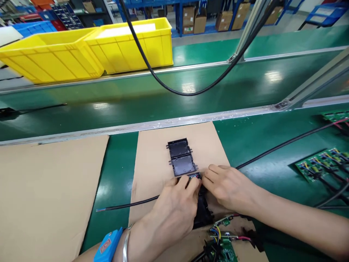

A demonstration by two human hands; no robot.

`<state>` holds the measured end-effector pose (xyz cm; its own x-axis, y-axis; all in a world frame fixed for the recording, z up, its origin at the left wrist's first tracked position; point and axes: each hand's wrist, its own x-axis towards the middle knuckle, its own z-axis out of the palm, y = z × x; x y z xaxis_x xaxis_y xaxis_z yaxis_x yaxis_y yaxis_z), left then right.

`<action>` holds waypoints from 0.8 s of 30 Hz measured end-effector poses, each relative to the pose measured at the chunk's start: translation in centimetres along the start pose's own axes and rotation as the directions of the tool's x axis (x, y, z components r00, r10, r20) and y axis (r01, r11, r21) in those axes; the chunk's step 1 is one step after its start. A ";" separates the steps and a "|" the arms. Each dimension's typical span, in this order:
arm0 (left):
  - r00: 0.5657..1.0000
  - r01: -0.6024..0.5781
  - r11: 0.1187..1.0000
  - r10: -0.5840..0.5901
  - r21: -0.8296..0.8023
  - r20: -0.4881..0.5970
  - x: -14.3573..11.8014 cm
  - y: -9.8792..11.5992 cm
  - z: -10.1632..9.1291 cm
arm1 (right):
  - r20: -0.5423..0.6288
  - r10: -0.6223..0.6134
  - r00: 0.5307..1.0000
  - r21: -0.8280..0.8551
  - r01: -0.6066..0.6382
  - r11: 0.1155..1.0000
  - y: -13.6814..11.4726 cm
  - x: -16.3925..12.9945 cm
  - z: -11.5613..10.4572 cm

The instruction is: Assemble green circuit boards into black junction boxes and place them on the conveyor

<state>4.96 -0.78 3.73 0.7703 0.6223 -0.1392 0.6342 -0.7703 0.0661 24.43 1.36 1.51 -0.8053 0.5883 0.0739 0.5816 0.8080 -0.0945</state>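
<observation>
A small circuit board [195, 175] shows between my hands, over a row of black plastic case halves [183, 164] on a cardboard sheet [152, 156]. My left hand [177, 203] is closed, its thumb and fingers pinching the board from the left. My right hand [227, 185] has curled fingers pressed at the board's right edge; the fingertips are partly hidden. One black cable [131, 204] with a stripped end comes out left of my left hand, and another black cable [286, 142] runs off right from behind my right hand. Nearer me lies another black case part [203, 213].
Wired circuit boards [227, 249] lie close in front of me, and more boards [323, 163] are at the right. A second cardboard sheet [49, 193] covers the left. Beyond the metal rail [163, 123] stand yellow bins [136, 47]; a thick black cable [188, 94] hangs overhead.
</observation>
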 end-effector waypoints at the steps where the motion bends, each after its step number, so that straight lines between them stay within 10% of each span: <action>1: 1.000 0.003 1.000 -0.003 -0.010 0.003 0.1 -0.1 0.0 | -0.001 0.021 1.000 0.016 -0.021 1.000 0.1 -0.1 0.1; 8: 0.998 0.031 0.994 -0.037 -0.106 -0.051 -1.5 -1.1 0.6 | -0.048 0.209 0.977 0.321 -0.183 0.929 1.2 -1.7 0.1; 19: 0.988 0.047 0.993 -0.062 -0.109 -0.139 -1.3 0.3 1.3 | -0.132 0.161 0.978 0.405 -0.095 0.909 1.4 -2.0 1.3; 24: 0.804 0.019 0.955 -0.190 -0.295 -0.564 -5.3 -2.0 -0.8 | -0.358 0.084 0.930 0.332 0.043 0.942 2.6 -0.9 -1.1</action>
<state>-0.38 -2.40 5.14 0.5360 0.7248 0.4329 0.6399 -0.6833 0.3516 26.85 2.99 2.31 -0.6589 0.6266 0.4162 0.4751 0.7756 -0.4155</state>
